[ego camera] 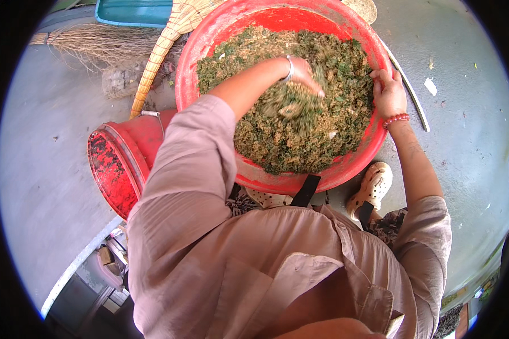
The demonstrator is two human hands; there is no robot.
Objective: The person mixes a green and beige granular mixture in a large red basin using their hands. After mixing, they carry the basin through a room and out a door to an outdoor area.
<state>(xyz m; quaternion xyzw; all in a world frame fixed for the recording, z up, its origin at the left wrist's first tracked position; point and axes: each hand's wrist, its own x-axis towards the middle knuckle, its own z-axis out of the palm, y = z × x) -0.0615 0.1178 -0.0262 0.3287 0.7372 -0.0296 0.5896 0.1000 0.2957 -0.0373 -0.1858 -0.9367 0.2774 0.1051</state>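
Observation:
A large round red plastic tub (343,178) holds a loose mix of chopped green leaves and tan crumbly meal (297,152). My left hand (303,76), with a pale bangle at its wrist, reaches into the middle of the mix. Blurred material lies around and below its fingers, so whether it grasps any is unclear. At the tub's right side, my right hand (389,93) grips the rim, fingers over the edge; a red bead bracelet circles that wrist.
A red bucket (123,165) lies on its side left of the tub. Beyond it are a straw broom (152,72), a twig broom (97,40), a log (121,81) and a teal tray (133,12). A pale strip (411,93) lies right. A clog-clad foot (373,184) stands near the tub.

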